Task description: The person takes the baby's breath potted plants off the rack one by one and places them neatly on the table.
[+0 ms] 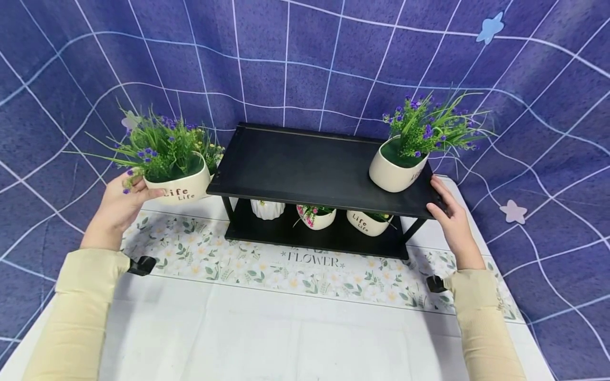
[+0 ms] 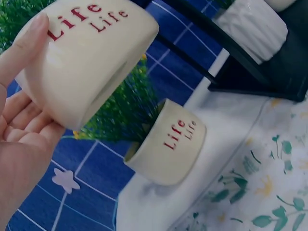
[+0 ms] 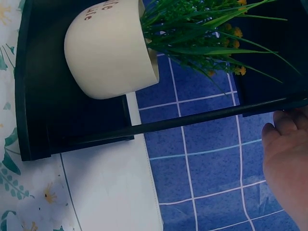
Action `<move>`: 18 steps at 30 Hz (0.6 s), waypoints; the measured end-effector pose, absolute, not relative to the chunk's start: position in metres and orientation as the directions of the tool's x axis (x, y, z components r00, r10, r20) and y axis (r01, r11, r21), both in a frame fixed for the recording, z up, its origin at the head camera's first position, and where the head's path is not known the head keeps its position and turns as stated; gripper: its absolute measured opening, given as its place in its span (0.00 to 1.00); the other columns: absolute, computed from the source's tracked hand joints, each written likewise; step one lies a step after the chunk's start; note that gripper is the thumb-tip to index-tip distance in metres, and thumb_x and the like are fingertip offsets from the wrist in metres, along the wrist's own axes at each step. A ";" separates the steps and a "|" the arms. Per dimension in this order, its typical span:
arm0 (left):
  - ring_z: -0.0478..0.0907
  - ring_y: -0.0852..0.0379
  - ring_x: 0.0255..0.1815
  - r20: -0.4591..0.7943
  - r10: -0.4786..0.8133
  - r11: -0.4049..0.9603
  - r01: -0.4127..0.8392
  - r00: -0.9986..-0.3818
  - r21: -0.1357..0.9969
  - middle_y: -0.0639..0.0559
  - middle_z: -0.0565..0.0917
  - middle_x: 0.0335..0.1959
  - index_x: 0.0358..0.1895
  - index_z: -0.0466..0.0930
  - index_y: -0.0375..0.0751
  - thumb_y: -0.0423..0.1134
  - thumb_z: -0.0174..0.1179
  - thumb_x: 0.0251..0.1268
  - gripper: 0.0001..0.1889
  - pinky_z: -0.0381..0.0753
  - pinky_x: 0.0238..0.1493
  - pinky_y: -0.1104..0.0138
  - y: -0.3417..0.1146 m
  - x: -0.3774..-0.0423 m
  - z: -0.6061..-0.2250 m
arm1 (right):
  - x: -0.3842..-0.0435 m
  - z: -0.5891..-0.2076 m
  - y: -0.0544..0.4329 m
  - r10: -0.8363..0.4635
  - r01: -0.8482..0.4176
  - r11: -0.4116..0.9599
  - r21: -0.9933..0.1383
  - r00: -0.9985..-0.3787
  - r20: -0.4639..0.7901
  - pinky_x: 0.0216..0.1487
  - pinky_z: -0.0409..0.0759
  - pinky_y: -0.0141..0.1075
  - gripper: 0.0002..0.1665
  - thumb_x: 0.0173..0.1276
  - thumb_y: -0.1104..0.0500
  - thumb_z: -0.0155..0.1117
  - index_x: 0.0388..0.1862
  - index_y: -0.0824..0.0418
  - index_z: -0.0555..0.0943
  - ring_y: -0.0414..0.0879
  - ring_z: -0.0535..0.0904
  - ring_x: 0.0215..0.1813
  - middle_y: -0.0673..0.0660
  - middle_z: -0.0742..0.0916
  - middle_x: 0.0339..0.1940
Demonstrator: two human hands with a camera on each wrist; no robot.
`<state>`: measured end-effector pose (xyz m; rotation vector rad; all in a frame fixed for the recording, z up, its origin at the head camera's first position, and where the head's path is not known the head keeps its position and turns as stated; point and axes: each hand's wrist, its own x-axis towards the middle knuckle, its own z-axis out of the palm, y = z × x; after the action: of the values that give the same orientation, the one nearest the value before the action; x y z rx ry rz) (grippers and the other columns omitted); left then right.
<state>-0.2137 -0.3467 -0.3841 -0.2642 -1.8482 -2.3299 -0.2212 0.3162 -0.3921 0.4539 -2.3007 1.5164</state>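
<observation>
In the head view my left hand [image 1: 116, 203] grips a cream pot marked "Life Life" [image 1: 183, 189], thumb on its front, fingers underneath. Its artificial plant [image 1: 164, 145] has grass blades and small purple flowers. The left wrist view shows this pot [image 2: 91, 53] held up beside the shelf. Below it another "Life Life" pot [image 2: 175, 144] with a yellow-flowered plant stands on the white surface. My right hand [image 1: 452, 217] holds the right end of the black two-tier shelf [image 1: 295, 159], thumb near the front corner. A purple-flowered potted plant [image 1: 397, 166] sits on the top board near that hand.
On the lower tier stand a ribbed white pot [image 1: 268, 209], a pot with pink flowers [image 1: 319, 218] and a "Life" pot [image 1: 369, 222]. A floral runner [image 1: 286, 275] lies across the white table [image 1: 267, 338]. A blue gridded curtain [image 1: 305, 63] hangs behind.
</observation>
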 end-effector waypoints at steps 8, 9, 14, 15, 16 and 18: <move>0.48 0.58 0.23 0.237 0.040 -0.231 0.222 -0.971 0.947 0.51 0.46 0.24 0.26 0.52 0.42 0.09 0.45 0.59 0.23 0.61 0.28 0.69 -0.348 -0.210 -0.397 | -0.222 -0.394 0.317 -0.071 -0.446 0.379 -0.811 -0.888 0.455 0.69 0.57 0.15 0.31 0.70 0.70 0.55 0.72 0.68 0.66 0.31 0.58 0.75 0.64 0.65 0.76; 0.48 0.59 0.23 0.229 0.039 -0.232 0.214 -0.973 0.949 0.51 0.46 0.24 0.26 0.52 0.41 0.09 0.45 0.59 0.23 0.59 0.28 0.68 -0.348 -0.210 -0.399 | -0.222 -0.394 0.318 -0.071 -0.445 0.381 -0.810 -0.888 0.455 0.69 0.57 0.15 0.31 0.70 0.70 0.55 0.72 0.68 0.65 0.31 0.58 0.75 0.64 0.65 0.76; 0.51 0.62 0.20 0.200 0.037 -0.220 0.187 -0.979 0.958 0.53 0.47 0.23 0.27 0.51 0.42 0.10 0.46 0.60 0.23 0.53 0.24 0.70 -0.352 -0.212 -0.411 | -0.222 -0.393 0.317 -0.069 -0.443 0.380 -0.812 -0.889 0.453 0.69 0.58 0.15 0.31 0.70 0.70 0.55 0.72 0.68 0.66 0.30 0.58 0.75 0.64 0.66 0.76; 0.55 0.64 0.19 0.196 0.042 -0.224 0.182 -0.980 0.957 0.54 0.49 0.22 0.27 0.52 0.42 0.10 0.47 0.60 0.22 0.57 0.22 0.72 -0.353 -0.213 -0.415 | -0.222 -0.393 0.317 -0.069 -0.444 0.378 -0.813 -0.889 0.453 0.69 0.58 0.15 0.31 0.70 0.70 0.55 0.72 0.68 0.66 0.31 0.58 0.75 0.64 0.66 0.76; 0.61 0.66 0.20 0.196 0.051 -0.245 0.178 -0.979 0.953 0.57 0.54 0.20 0.27 0.56 0.42 0.10 0.46 0.60 0.21 0.62 0.22 0.76 -0.354 -0.214 -0.419 | -0.222 -0.393 0.316 -0.068 -0.444 0.375 -0.814 -0.889 0.453 0.69 0.58 0.15 0.30 0.70 0.70 0.55 0.72 0.67 0.66 0.31 0.58 0.75 0.64 0.66 0.76; 0.75 0.69 0.30 0.211 0.083 -0.281 0.180 -0.974 0.943 0.60 0.70 0.22 0.31 0.66 0.40 0.09 0.45 0.60 0.19 0.75 0.33 0.80 -0.357 -0.217 -0.427 | -0.222 -0.392 0.316 -0.069 -0.444 0.371 -0.816 -0.889 0.453 0.70 0.58 0.16 0.30 0.70 0.70 0.55 0.72 0.67 0.66 0.31 0.59 0.75 0.63 0.66 0.76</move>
<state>-0.2168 -0.3567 -0.4272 -0.3388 -1.8457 -2.4433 -0.2215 0.3159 -0.3921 0.4487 -2.2941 1.5247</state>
